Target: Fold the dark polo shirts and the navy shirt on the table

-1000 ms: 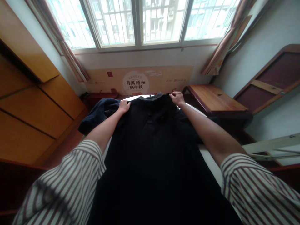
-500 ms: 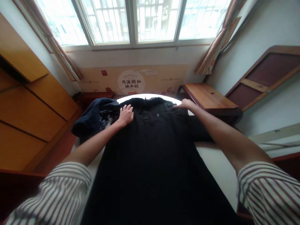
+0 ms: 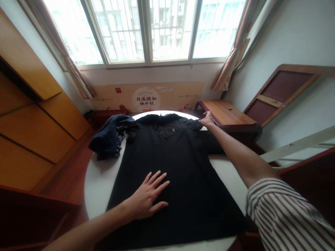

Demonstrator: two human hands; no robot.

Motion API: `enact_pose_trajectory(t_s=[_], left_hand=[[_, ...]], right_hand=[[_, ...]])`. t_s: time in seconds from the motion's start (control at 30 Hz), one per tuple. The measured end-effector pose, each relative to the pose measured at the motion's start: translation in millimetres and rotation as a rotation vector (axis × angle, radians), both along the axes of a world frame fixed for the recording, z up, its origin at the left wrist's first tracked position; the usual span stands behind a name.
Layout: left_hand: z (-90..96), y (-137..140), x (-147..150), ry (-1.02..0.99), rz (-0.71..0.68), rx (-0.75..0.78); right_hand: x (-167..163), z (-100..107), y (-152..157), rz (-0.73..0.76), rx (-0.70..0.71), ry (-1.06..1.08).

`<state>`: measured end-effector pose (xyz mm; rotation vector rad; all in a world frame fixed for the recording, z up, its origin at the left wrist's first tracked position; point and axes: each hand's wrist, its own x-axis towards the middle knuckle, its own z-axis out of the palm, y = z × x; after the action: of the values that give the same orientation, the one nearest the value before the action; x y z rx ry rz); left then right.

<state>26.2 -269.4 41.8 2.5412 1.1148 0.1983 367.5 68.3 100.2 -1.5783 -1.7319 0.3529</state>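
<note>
A black polo shirt (image 3: 183, 164) lies spread out front up, its collar at the far side and its hem toward me. My left hand (image 3: 149, 197) rests on the lower part of the shirt, fingers stretched and apart. At the far right, my right hand (image 3: 207, 120) pinches the edge of the shirt's sleeve, slightly lifted. Part of the black cloth stretches out to the right beneath my right forearm. Under the shirt is a round white table (image 3: 96, 181).
A crumpled dark blue garment (image 3: 107, 136) lies at the table's far left edge. Beyond the table on the right is a wooden-topped stand (image 3: 227, 111). Wooden cabinets (image 3: 31, 136) line the left side, and a printed board (image 3: 167, 96) leans below the window.
My left hand has moved from near the shirt's left shoulder down toward me onto its lower front. My right hand stays at the sleeve, whose edge is now drawn outward. The view has shifted slightly.
</note>
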Motion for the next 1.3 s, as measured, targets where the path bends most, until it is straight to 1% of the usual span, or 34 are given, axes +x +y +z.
enact_pose_trajectory(t_s=[0.07,0.1,0.17,0.23,0.33,0.37,0.4,0.47,0.5,0.57,0.63,0.73,0.8,0.87,1.0,1.13,1.2,1.3], left_hand=[[1.0,-18.6,-9.2,0.015,0.027,-0.005],[2.3,-27.4,-14.7,0.023,0.04,-0.006],[5.1,-45.9,-27.1,0.038,0.04,0.001],[6.2,-66.2,-41.0,0.05,0.01,0.027],[1.6,-96.9,-62.4,0.057,-0.002,0.139],[-1.2,-105.7,-68.9,0.053,0.009,0.188],[-4.1,-113.3,-74.8,0.048,0.022,0.229],[-9.3,-124.0,-84.8,0.036,0.039,0.265],[-11.3,-127.0,-89.0,0.032,0.05,0.265],[-14.1,-128.3,-96.8,0.032,0.11,0.259],[-15.8,-125.2,-104.5,0.017,0.208,0.283],[-15.2,-117.8,-114.8,-0.02,0.33,0.313],[-11.6,-114.6,-118.3,-0.04,0.357,0.315],[-5.8,-114.1,-117.6,-0.057,0.345,0.31],[5.7,-120.5,-106.8,-0.069,0.317,0.242],[12.2,-133.0,-94.9,-0.077,0.296,0.113],[16.9,-139.8,-91.4,-0.068,0.268,0.028],[27.8,-146.1,-90.3,-0.055,0.232,-0.112]], right_hand=[[-0.5,13.3,-13.3,-0.048,-0.008,-0.057],[-1.7,19.9,-23.2,-0.046,-0.019,-0.096],[-5.3,29.8,-52.9,0.057,-0.027,-0.17],[-9.5,32.0,-98.5,0.222,-0.045,-0.224],[-13.8,21.4,-192.6,0.531,-0.102,-0.309],[-14.5,15.9,-226.9,0.685,-0.105,-0.403],[-14.9,10.3,-260.2,0.772,-0.093,-0.465],[-14.8,-0.5,-318.5,0.876,-0.083,-0.503],[-14.0,-5.8,-341.4,0.897,-0.076,-0.507],[-9.5,-17.1,-372.6,0.896,-0.054,-0.532],[0.0,-29.8,-385.8,0.861,-0.002,-0.587],[22.2,-46.6,-385.3,0.752,0.138,-0.661],[37.8,-51.3,-381.9,0.675,0.222,-0.667],[50.0,-49.9,-381.3,0.631,0.259,-0.637],[62.2,-41.1,-387.6,0.594,0.245,-0.584],[68.7,-40.3,-393.9,0.624,0.212,-0.618],[71.8,-41.2,-396.8,0.634,0.171,-0.644],[73.2,-38.3,-399.5,0.664,0.063,-0.649]])
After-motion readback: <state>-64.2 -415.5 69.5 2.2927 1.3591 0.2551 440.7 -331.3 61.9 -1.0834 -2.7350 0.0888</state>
